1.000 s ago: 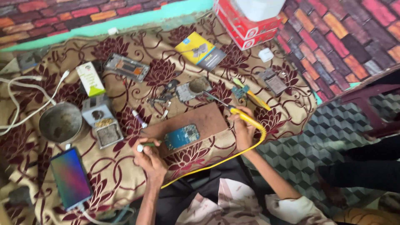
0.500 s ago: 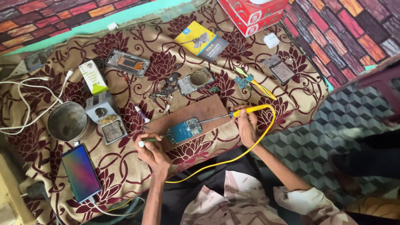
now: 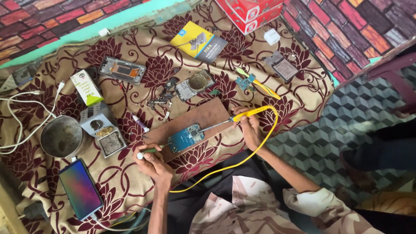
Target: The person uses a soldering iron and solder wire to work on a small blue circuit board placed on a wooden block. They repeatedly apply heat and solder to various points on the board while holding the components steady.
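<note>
Head view, from left edge to right edge of the tabletop, which is draped in a tan cloth (image 3: 130, 190) with maroon flowers. Near the left front corner lies a smartphone (image 3: 80, 189) with a glossy lit screen; behind it stand a dull round metal bowl (image 3: 60, 137) and a small grey stand (image 3: 104, 130) holding what may be brass wool, though the view is too coarse to be sure. The left hand (image 3: 152, 161) is closed around a thin green-handled tool (image 3: 149, 151), its tip at the left edge of a small teal circuit board (image 3: 185, 137). The board rests flat on a brown rectangular board (image 3: 203, 119) near the middle of the front edge. The right hand (image 3: 250, 129) is closed pen-fashion on a yellow soldering iron (image 3: 248, 114), whose metal tip meets the circuit board from the right; a yellow cord (image 3: 242, 160) loops off the front edge. Good practice here, as a judgement: pin the board steady with the left tool and keep the iron's contact brief. Toward the right rear corner sit yellow-handled pliers (image 3: 263, 88) and a red carton (image 3: 255, 11).
</note>
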`<state>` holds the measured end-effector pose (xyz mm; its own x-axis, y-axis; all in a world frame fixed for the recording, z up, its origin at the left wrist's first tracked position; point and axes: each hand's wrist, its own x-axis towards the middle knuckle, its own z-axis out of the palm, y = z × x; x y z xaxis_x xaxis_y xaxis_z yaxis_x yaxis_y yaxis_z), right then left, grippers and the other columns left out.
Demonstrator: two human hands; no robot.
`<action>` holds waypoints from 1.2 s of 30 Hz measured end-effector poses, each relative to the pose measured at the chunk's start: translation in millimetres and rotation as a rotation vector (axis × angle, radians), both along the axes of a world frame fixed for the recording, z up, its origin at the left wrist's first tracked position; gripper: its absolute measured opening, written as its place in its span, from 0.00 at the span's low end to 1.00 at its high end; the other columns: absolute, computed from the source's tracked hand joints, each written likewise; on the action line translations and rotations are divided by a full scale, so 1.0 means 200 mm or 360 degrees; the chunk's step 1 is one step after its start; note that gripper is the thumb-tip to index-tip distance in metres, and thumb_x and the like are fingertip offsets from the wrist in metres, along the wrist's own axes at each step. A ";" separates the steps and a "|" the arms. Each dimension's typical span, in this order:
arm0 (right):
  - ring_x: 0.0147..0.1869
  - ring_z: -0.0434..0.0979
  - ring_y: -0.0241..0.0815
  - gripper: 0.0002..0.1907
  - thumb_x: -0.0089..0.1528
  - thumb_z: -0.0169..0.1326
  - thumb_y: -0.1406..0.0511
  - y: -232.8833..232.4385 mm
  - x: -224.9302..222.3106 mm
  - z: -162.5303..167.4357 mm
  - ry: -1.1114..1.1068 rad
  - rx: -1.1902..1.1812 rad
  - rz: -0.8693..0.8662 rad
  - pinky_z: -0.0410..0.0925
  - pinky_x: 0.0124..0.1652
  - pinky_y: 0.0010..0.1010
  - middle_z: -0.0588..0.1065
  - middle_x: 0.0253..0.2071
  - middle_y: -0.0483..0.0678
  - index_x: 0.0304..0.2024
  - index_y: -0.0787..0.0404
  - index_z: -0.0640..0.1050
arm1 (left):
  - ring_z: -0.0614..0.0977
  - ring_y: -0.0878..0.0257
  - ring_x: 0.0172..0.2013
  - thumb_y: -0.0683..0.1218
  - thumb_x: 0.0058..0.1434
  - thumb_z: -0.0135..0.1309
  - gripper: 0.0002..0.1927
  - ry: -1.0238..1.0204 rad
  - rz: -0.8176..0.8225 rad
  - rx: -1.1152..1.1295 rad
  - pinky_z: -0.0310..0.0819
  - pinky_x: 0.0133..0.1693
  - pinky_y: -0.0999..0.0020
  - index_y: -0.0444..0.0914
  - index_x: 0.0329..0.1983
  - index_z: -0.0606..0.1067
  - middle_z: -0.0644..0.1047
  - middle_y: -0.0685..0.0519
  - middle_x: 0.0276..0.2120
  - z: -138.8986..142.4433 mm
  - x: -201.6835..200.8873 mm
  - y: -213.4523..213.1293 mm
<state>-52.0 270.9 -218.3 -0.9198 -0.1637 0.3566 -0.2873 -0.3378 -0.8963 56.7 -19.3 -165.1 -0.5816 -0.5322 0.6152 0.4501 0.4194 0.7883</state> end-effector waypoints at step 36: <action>0.37 0.66 0.29 0.11 0.76 0.40 0.63 0.00 -0.02 0.09 -0.0049 0.0137 -0.0113 0.64 0.38 0.23 0.72 0.52 0.49 0.48 0.63 0.71 | 0.63 0.74 0.19 0.53 0.81 0.36 0.17 0.0016 -0.0036 -0.0020 0.53 0.22 0.76 0.33 0.54 0.62 0.77 0.50 0.30 0.02 -0.03 0.06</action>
<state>-55.4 271.6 -200.1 -0.9405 -0.1268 0.3152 -0.2794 -0.2389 -0.9300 51.4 -7.5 -161.0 -0.5872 -0.5110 0.6278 0.4676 0.4190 0.7784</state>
